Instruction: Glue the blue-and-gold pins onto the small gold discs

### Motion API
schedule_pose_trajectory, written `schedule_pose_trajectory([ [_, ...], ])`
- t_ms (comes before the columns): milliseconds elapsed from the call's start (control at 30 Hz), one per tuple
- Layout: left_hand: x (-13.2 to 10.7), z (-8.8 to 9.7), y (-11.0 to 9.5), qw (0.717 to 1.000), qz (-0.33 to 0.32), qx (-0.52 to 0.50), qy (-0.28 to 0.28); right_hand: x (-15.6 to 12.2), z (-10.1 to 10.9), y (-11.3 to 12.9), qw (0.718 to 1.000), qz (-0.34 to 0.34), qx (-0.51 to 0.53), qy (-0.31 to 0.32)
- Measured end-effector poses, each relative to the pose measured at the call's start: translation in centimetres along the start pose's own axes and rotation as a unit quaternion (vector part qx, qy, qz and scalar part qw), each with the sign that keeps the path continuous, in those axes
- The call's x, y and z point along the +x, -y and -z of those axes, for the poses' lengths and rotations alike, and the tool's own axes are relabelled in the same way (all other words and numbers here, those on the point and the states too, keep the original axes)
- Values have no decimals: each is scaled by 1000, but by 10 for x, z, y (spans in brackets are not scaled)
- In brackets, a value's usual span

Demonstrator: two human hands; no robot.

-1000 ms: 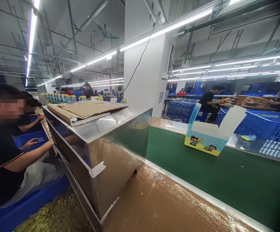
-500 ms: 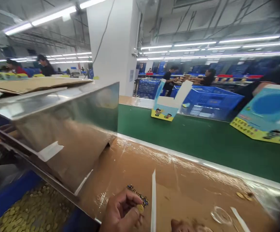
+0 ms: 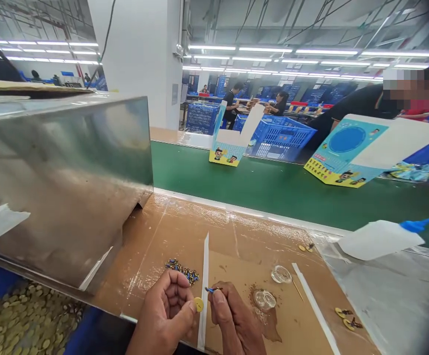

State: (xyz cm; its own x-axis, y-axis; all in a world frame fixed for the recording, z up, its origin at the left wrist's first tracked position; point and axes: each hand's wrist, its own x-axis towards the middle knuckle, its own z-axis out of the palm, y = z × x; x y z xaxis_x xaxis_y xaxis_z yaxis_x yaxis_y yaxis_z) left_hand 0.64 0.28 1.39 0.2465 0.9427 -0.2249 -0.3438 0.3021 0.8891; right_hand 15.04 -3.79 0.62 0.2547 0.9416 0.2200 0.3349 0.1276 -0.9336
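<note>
The left hand [image 3: 170, 313] pinches a gold disc [image 3: 198, 304] by its rim, the right hand [image 3: 234, 320] a tiny blue piece [image 3: 209, 290]; both seem light, stiff, easily dropped

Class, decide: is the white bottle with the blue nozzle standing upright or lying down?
Lying down. The white bottle rests lengthwise beside the green belt, its blue nozzle pointing sideways to the right, not up.

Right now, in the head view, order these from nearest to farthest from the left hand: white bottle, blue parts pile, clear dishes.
1. blue parts pile, just beyond the left hand.
2. clear dishes, right of it.
3. white bottle, far right.
</note>
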Motion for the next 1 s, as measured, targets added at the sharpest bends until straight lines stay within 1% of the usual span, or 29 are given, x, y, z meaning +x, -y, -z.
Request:
schedule_pose_trajectory([
  [133, 1, 0, 2, 1000, 25, 1, 17, 0, -6, -3, 1000, 27, -16, 4],
  [267, 3, -1, 4, 999, 22, 16, 30, 3, -8, -2, 999, 52, -11, 0],
  [433, 5, -4, 6, 999, 20, -19, -15, 4, -10, -3, 998, 61, -6, -14],
  [567, 6, -8, 11, 996, 34, -65, -46, 3, -14, -8, 999, 41, -16, 0],
  [667, 5, -12, 16, 993, 49, -85, -65, 1, -19, -12, 999, 35, -30, -7],
  [833, 3, -18, 24, 990, 47, -111, -76, -3, -26, -18, 993, 52, -91, -53],
  [1000, 3, -17, 32, 987, 57, -125, -81, -4, -27, -21, 981, 95, -156, -69],
])
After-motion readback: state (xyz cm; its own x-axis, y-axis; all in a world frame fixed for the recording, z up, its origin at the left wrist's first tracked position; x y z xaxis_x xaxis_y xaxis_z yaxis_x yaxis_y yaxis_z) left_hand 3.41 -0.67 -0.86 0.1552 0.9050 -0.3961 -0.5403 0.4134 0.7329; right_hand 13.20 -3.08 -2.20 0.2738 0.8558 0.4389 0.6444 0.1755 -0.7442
